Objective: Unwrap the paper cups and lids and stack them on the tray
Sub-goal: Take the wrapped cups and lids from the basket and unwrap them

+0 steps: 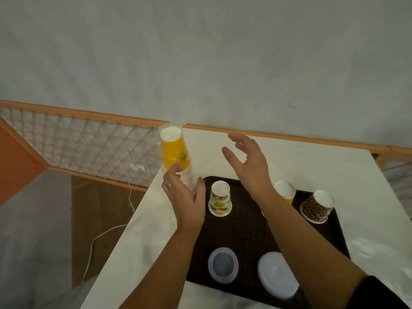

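Note:
My left hand (185, 197) grips the lower part of a plastic-wrapped stack of yellow paper cups (175, 152), held upright above the table's left edge. My right hand (247, 161) hovers to the right of the stack, fingers spread and holding nothing. On the dark tray (245, 230) stand upside-down cups: a green-and-red patterned stack (220, 199), a yellow cup (286, 191) partly hidden by my right forearm, and a leopard-print cup (317, 206). Two piles of lids lie near the tray's front: a smaller translucent one (223, 265) and a larger white one (277, 277).
The white table (289, 157) ends at a wooden-framed lattice rail (89, 141) on the left and at the back. A white cable (131, 197) hangs down to the floor on the left. Crumpled clear wrap (370, 248) lies right of the tray.

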`<state>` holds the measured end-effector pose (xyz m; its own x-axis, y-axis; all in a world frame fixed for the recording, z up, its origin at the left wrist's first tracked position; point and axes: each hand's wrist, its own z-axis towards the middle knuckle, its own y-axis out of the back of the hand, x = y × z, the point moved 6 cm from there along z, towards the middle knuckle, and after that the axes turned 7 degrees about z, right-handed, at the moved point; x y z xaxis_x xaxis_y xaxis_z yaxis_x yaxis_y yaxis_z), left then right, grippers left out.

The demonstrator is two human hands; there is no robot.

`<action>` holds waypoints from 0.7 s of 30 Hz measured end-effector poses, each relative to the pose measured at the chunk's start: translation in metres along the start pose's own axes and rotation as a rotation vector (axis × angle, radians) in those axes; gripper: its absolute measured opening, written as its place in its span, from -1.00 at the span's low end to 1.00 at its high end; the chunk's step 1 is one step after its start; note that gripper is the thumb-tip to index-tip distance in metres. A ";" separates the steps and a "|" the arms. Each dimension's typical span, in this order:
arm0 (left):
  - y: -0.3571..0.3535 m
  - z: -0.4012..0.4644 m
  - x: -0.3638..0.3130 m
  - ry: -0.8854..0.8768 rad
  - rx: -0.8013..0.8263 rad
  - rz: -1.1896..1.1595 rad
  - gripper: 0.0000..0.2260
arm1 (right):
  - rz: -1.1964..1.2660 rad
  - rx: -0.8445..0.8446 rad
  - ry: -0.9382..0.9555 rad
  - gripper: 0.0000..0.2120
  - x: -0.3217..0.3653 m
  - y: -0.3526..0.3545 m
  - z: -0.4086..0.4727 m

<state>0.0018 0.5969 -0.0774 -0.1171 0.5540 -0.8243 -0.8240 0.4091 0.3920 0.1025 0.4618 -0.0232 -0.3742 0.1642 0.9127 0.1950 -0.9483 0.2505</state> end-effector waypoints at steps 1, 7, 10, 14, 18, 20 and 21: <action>-0.004 -0.006 -0.023 -0.074 0.019 -0.037 -0.58 | -0.015 -0.034 0.019 -0.69 0.003 0.020 -0.007; -0.049 -0.061 -0.146 -0.358 0.165 -0.203 -0.57 | -0.160 -0.251 0.114 -0.74 0.017 0.154 -0.060; -0.084 -0.103 -0.195 -0.464 0.290 -0.297 -0.59 | -0.258 -0.377 0.154 -0.71 0.021 0.231 -0.092; -0.146 -0.166 -0.250 -0.495 0.523 -0.318 -0.53 | -0.386 -0.547 0.135 -0.68 0.019 0.333 -0.134; -0.198 -0.234 -0.311 -0.546 0.738 -0.333 -0.50 | -0.470 -0.704 0.094 -0.66 0.012 0.427 -0.173; -0.217 -0.266 -0.341 -0.604 0.816 -0.326 -0.47 | -0.498 -0.764 0.074 -0.64 0.005 0.469 -0.190; -0.227 -0.282 -0.356 -0.638 0.836 -0.318 -0.44 | -0.513 -0.786 0.064 -0.63 0.002 0.489 -0.198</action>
<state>0.0739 0.1029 0.0117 0.5411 0.5109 -0.6680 -0.1016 0.8282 0.5511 0.0178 -0.0552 0.0368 -0.2979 0.6197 0.7261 -0.6669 -0.6793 0.3061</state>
